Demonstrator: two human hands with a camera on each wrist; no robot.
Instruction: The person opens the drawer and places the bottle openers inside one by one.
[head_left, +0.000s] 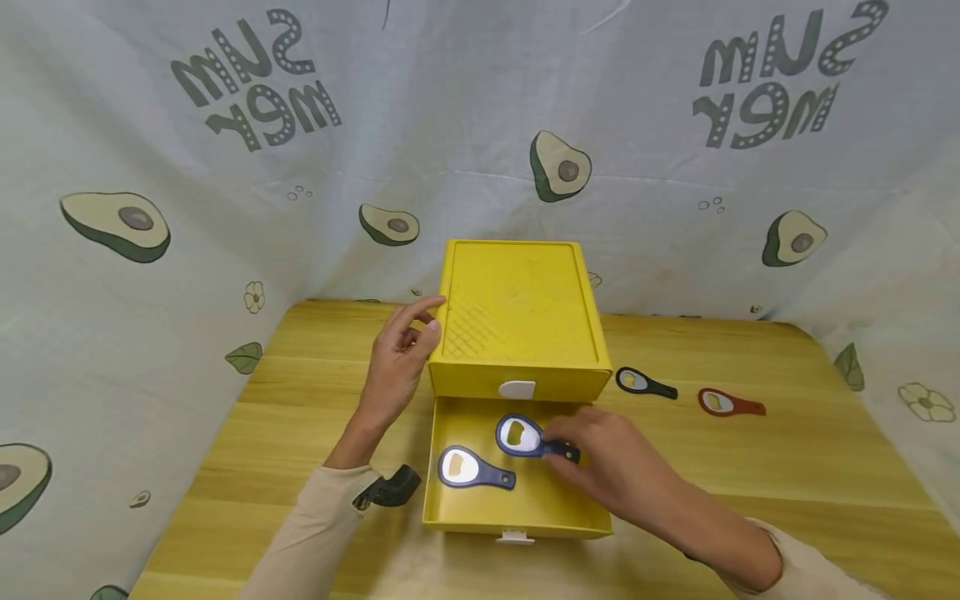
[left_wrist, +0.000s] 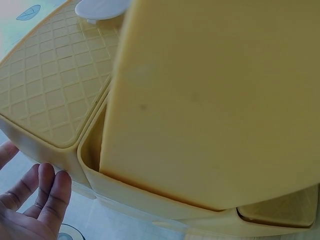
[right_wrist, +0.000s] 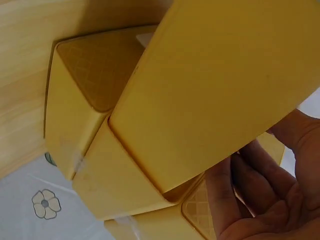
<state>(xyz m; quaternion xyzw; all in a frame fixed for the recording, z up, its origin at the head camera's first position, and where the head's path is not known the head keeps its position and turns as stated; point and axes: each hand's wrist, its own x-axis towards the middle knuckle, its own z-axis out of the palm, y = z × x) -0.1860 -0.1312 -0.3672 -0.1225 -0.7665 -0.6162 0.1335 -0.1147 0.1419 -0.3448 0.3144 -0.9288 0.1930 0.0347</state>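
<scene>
A small yellow drawer cabinet (head_left: 517, 308) stands on the wooden table, its lower drawer (head_left: 480, 512) pulled out towards me. Inside it lies a blue bottle opener (head_left: 460, 467) with a white face. My right hand (head_left: 622, 458) pinches the handle of a second blue bottle opener (head_left: 517, 435) over the drawer. With its fingers my left hand (head_left: 397, 358) touches the left upper edge of the cabinet. The right wrist view shows the right fingers (right_wrist: 220, 190) partly behind the drawer's wall, and the opener is hidden there.
Right of the cabinet lie a black bottle opener (head_left: 645, 383) and a red one (head_left: 731, 403) on the table (head_left: 787, 467). A white cloth (head_left: 465, 100) printed with avocados hangs behind. The upper drawer has a white tab (head_left: 517, 389).
</scene>
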